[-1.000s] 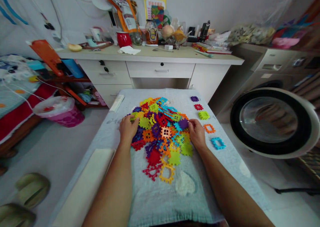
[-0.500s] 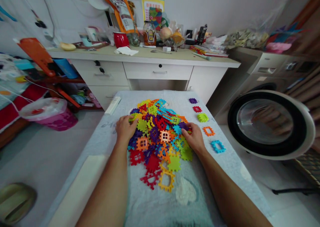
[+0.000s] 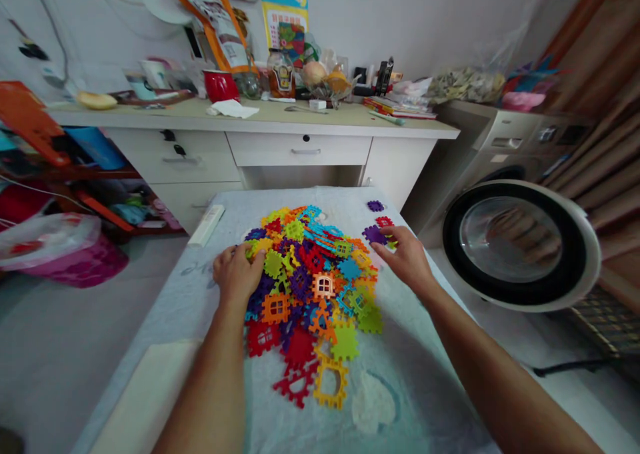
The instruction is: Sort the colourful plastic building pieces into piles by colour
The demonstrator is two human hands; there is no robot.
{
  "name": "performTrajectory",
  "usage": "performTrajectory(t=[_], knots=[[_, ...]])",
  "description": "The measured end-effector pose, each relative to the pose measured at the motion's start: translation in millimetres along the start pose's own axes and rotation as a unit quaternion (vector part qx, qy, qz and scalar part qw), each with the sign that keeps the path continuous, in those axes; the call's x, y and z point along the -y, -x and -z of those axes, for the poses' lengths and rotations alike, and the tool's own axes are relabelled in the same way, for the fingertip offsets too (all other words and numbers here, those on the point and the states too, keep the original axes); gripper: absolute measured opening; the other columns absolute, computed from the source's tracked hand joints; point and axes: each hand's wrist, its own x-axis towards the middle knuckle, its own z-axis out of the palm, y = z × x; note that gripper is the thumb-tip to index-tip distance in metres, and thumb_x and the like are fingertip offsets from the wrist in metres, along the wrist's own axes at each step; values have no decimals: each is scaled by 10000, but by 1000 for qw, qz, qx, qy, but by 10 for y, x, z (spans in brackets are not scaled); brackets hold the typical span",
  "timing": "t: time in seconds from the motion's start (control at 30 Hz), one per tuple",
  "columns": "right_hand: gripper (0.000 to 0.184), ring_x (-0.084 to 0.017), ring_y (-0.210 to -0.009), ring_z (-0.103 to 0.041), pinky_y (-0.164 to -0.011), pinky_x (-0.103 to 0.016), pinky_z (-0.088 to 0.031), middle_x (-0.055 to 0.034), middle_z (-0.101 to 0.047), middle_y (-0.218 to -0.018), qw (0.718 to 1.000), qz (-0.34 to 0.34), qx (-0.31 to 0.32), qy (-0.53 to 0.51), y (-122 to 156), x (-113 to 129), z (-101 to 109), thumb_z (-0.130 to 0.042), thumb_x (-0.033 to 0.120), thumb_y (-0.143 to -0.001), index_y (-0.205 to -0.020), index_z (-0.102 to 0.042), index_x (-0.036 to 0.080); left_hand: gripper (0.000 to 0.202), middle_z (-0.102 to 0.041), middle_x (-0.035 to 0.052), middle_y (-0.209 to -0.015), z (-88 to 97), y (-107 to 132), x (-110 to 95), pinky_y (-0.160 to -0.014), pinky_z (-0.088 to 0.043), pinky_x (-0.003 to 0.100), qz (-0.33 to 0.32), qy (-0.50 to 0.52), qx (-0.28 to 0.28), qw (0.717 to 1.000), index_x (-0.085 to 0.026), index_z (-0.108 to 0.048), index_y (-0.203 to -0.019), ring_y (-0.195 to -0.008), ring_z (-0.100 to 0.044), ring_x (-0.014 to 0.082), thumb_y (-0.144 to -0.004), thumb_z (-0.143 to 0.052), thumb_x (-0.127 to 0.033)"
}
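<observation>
We see a pink bin (image 3: 75,261) at the table's 9 o'clock, lined with a clear bag; beyond a red patch, we cannot make out what lies in it. On the cloth-covered table (image 3: 430,374) sits a pile of coloured tiles (image 3: 320,287). Our right hand (image 3: 407,259) pinches a purple tile (image 3: 374,234) in its fingertips at the pile's 2 o'clock edge. The tile juts from the fingers toward 9 o'clock, held near flat; being squarish, it shows no clear long axis. Just past it at 12 o'clock lie a red tile (image 3: 384,221) and a small violet tile (image 3: 375,205). Our left hand (image 3: 235,277) rests palm down on the pile's 9 o'clock edge, fingers curled; whether it grips a piece we cannot tell.
</observation>
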Motion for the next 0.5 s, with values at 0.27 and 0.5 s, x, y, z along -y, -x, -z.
performTrajectory(t=[0.27, 0.5], knots=[[286, -241, -972, -662, -862, -325, -496, -135, -718, -1070, 971, -141, 38, 189, -1199, -647, -98, -702, 333, -849, -1048, -731, 129, 539, -639, 187, -1256, -63, -36, 24, -1108, -345, 532, -12, -17, -5, 1000, -187, -655, -1239, -1249, -505, 360, -901, -405, -524], [346, -255, -1031, -663, -827, -312, -489, -163, -700, -1139, 946, -201, 74, 242, -1538, -912, -531, -666, 402, -884, -1112, -722, 148, 555, -646, 179, -1247, -49, -33, 25, -1106, -354, 504, -15, -28, -3, 999, -177, -659, -1235, -1228, -510, 361, -901, -402, -539]])
